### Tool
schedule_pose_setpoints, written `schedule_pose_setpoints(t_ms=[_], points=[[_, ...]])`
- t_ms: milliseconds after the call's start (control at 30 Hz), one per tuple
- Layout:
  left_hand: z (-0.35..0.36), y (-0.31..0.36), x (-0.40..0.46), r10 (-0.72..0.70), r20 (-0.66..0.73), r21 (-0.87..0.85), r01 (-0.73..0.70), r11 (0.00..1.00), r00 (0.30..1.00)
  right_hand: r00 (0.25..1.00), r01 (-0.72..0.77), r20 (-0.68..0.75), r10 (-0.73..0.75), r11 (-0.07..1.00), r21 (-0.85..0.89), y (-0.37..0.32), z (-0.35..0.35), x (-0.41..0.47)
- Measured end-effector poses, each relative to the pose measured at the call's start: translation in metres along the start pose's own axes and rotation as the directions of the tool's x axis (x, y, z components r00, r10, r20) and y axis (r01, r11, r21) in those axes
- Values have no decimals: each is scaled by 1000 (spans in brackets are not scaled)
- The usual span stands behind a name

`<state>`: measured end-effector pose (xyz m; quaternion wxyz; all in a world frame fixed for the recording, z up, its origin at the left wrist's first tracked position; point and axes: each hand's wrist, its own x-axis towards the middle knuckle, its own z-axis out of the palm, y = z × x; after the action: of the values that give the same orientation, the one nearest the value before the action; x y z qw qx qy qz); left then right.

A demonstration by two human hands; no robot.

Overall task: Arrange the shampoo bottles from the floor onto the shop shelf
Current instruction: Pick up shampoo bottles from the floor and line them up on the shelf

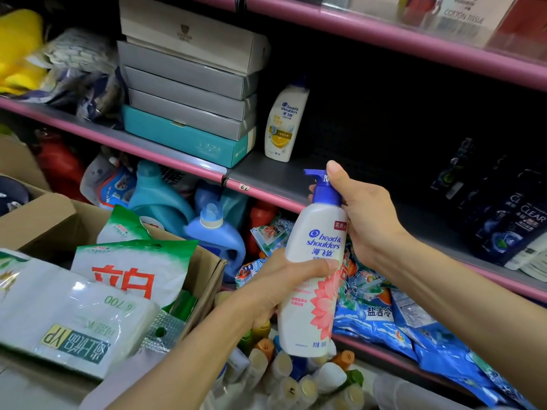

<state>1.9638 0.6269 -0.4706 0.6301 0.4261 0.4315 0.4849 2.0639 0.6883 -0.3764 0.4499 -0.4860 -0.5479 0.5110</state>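
A white pump bottle of Head & Shoulders shampoo [313, 273] with a blue pump and a pink flower label is held upright in front of the middle shelf [284, 176]. My left hand [275, 288] grips its body from the left. My right hand [364, 214] grips its neck and pump, thumb up beside the nozzle. A smaller white shampoo bottle [285, 121] with a lemon label stands on that shelf. Several more bottles [299, 377] stand on the floor below, only their caps showing.
Stacked grey and teal boxes [189, 96] fill the shelf's left part. Dark Clear shampoo bottles [500, 214] stand at its right. A cardboard box [204, 273] of detergent bags sits at left. Blue detergent jugs [216, 232] and blue bags [384, 315] crowd the lower shelf.
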Motion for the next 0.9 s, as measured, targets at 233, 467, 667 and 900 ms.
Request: schedule_pose_setpoints(t_ms=[233, 467, 667, 900], points=[[1, -2, 0, 6, -6, -2, -6, 1000, 1000, 999, 6, -37, -6, 1000, -11, 1, 2, 0], [-3, 0, 2, 1, -9, 59, -1, 998, 1000, 997, 31, 69, -21, 988, -154, -5, -4, 4], [0, -3, 2, 18, -40, 103, -13, 995, 999, 999, 47, 35, -42, 986, -162, 0, -5, 3], [-3, 1, 1, -63, 11, 61, 63, 996, 998, 999, -13, 39, 19, 986, -167, -2, -5, 1]])
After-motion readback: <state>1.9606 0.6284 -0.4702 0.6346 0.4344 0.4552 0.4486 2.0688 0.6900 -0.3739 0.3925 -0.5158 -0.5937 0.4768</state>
